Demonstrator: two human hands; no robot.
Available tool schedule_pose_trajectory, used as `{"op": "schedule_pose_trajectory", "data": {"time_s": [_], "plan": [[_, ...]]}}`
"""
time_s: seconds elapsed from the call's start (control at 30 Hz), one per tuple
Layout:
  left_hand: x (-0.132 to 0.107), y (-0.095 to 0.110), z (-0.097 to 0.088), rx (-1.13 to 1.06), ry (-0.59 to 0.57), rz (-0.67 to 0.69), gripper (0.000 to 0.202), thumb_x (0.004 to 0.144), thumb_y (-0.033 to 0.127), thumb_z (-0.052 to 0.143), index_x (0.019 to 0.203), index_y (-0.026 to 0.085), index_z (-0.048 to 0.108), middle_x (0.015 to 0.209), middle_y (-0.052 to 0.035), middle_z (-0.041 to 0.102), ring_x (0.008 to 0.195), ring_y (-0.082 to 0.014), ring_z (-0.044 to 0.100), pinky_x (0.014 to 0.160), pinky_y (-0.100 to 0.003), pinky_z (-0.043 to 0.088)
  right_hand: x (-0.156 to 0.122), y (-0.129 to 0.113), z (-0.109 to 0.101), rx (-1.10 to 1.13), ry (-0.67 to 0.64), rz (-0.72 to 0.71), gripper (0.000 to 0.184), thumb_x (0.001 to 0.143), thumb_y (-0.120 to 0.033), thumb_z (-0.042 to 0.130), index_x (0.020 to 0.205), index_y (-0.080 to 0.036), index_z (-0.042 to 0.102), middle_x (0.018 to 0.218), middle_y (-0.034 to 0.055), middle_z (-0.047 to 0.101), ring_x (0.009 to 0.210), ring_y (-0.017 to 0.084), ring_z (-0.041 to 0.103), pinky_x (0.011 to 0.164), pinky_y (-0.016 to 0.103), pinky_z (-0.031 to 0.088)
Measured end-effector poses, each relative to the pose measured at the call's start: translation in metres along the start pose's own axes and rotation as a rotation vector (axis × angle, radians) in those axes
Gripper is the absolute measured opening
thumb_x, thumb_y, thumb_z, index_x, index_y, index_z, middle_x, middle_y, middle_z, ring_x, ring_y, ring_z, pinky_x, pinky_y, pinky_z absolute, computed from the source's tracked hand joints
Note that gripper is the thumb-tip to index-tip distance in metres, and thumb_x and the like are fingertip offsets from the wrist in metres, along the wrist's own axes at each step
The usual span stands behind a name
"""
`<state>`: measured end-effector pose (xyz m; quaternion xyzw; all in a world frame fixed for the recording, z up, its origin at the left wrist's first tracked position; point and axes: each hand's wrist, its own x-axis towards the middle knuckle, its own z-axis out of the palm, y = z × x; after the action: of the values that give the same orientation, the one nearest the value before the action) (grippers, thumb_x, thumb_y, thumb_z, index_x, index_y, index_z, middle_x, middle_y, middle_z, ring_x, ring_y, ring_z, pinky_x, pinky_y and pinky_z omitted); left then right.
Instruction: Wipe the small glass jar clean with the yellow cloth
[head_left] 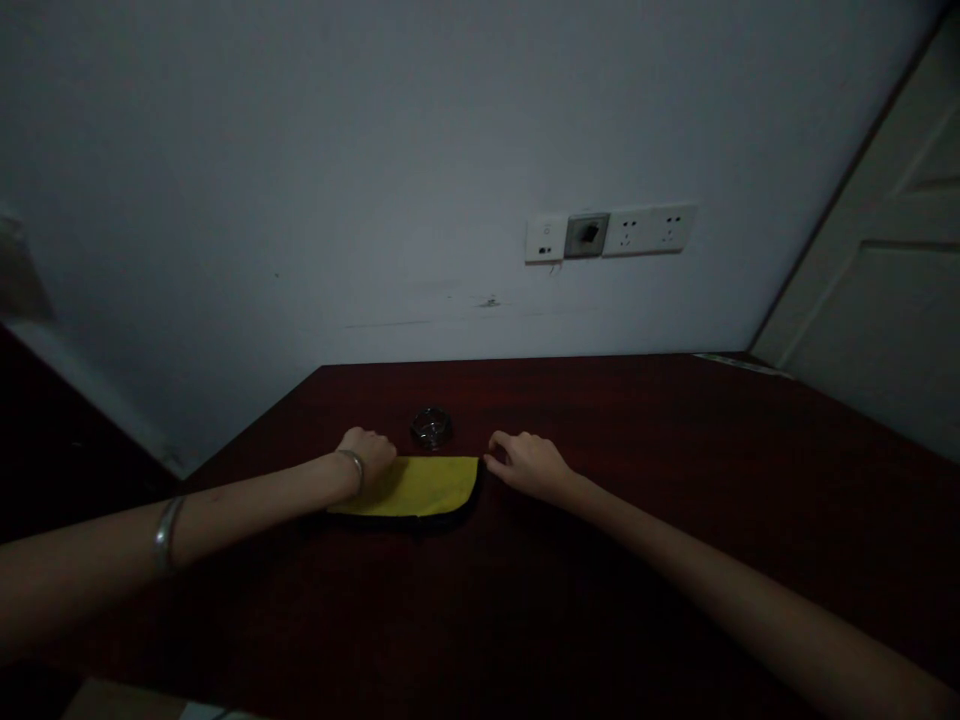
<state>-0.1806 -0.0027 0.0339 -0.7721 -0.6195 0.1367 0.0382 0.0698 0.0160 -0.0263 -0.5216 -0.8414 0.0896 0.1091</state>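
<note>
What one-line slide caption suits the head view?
Left hand on a dark-edged yellow cloth, right hand by its right corner, small glass dish beyond, dark red table.

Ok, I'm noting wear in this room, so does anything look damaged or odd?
Yes: a dark scuff and faint streaks mar the otherwise pale wall above the table. Also, a pale strip at the table's far right stands out against its dark red surface; I can't tell whether that's damage.

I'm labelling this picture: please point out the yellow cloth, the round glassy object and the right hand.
Yellow cloth [424, 486]: head view, middle of its yellow face.
Round glassy object [431, 428]: head view, about its middle.
Right hand [531, 465]: head view, back of the hand.
</note>
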Motion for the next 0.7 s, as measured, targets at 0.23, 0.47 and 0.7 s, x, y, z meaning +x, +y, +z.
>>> {"op": "schedule_pose_trajectory", "data": {"time_s": [0.23, 0.47, 0.7], "plan": [[0.032, 0.116, -0.054, -0.082, 0.142, 0.291, 0.033, 0.082, 0.037, 0.050, 0.109, 0.021, 0.059, 0.107, -0.0166, 0.065, 0.101, -0.0367, 0.061, 0.083, -0.050, 0.045, -0.016, 0.077, -0.035, -0.047, 0.084, 0.183, 0.028, 0.093, -0.037, 0.049, 0.111, -0.018, 0.057, 0.105, 0.0067, 0.063, 0.089, 0.019, 0.062, 0.078, 0.038, 0.051], [0.109, 0.185, -0.039, -0.174, 0.152, 0.261, 0.074, 0.083, 0.051, 0.047, 0.141, 0.011, 0.024, 0.143, -0.0223, 0.037, 0.126, -0.0381, 0.042, 0.097, -0.048, 0.039, -0.045, 0.141, -0.043, -0.099, 0.168, 0.190, 0.030, 0.091, -0.032, 0.054, 0.117, -0.017, 0.054, 0.118, 0.0084, 0.057, 0.099, 0.020, 0.059, 0.082, 0.041, 0.051], [0.147, 0.211, -0.004, -0.229, 0.118, 0.187, 0.080, 0.085, 0.061, 0.029, 0.144, 0.008, 0.017, 0.151, -0.0241, 0.018, 0.138, -0.0411, 0.020, 0.105, -0.054, 0.026, -0.034, 0.170, -0.019, -0.131, 0.260, 0.152, 0.031, 0.090, -0.032, 0.054, 0.117, -0.017, 0.054, 0.119, 0.0085, 0.056, 0.099, 0.021, 0.059, 0.083, 0.042, 0.051]]}}
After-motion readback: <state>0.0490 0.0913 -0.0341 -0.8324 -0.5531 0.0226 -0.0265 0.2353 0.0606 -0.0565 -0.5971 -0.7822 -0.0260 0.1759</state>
